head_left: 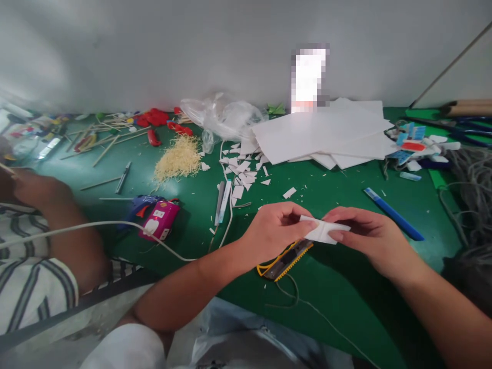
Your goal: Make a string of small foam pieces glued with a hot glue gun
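A small white piece of card (pixel 323 230) is held between both hands above the green table. My left hand (pixel 279 228) pinches its left end between thumb and fingers. At the right end, my right hand (pixel 365 231) grips it the same way. A crease or seam seems to run across the piece. Under my left hand lies a yellow and grey tool with a toothed edge (pixel 286 262), partly hidden by the hand. White scraps (pixel 242 174) are scattered beyond my left hand, and larger white sheets (pixel 323 130) are stacked behind.
A purple box (pixel 160 219) and a blue glue gun (pixel 140 206) sit left, with a white cable across. Pens (pixel 223 202) lie mid-table; a blue cutter-like strip (pixel 394 212) is right. Grey yarn (pixel 476 195) lines the right edge. Another person's arm (pixel 49 205) is at left.
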Demonstrator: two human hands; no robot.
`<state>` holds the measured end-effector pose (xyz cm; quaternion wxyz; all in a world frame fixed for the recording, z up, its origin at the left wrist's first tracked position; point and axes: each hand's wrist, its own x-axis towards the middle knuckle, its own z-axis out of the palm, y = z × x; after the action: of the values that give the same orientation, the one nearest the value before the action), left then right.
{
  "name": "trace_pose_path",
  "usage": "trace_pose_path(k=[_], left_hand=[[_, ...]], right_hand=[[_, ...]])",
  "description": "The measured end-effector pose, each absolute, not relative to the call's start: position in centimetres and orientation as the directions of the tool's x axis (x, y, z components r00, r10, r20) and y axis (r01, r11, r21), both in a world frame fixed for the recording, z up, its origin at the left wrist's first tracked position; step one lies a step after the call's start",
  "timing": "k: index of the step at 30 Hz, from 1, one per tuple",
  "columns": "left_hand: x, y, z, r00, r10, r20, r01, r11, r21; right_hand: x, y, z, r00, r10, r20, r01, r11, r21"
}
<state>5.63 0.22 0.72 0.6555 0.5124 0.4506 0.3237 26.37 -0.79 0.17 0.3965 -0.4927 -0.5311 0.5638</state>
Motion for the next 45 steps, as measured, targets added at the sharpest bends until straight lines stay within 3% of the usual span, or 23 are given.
trace_pose_path(k=[3, 6, 12, 24, 32, 45], left_hand=[[5.7, 0.2, 0.9, 0.433, 0.834, -0.341, -0.126, 0.431, 0.893], [5.7, 0.2, 1.0, 0.488, 0.775, -0.402, -0.177, 0.539, 0.823], [6.3, -0.2, 0.8, 0.546, 0.686, -0.48, -0.249, 0.681, 0.689], [6.2, -0.7, 0.8, 0.536, 0.73, -0.425, -0.182, 0.591, 0.785], [6.7, -0.6, 1.5, 0.476, 0.767, -0.43, -0.153, 0.554, 0.819], [6.3, -0.8, 1.5, 0.453, 0.778, -0.435, -0.16, 0.551, 0.819]], right_hand=[[26.3, -0.8, -0.1, -0.213, 0.967, -0.141, -0.057, -0.156, -0.986], [26.2, -1.0, -0.2, -0.257, 0.953, -0.159, -0.166, -0.206, -0.964], [26.0, -1.2, -0.4, -0.302, 0.938, -0.169, -0.214, -0.24, -0.947], [26.0, -1.4, -0.8, -0.277, 0.944, -0.182, -0.146, -0.228, -0.963], [25.9, -1.4, 0.0, -0.34, 0.899, -0.275, -0.076, -0.318, -0.945], [25.7, -1.7, 0.5, -0.373, 0.883, -0.285, -0.156, -0.363, -0.919]])
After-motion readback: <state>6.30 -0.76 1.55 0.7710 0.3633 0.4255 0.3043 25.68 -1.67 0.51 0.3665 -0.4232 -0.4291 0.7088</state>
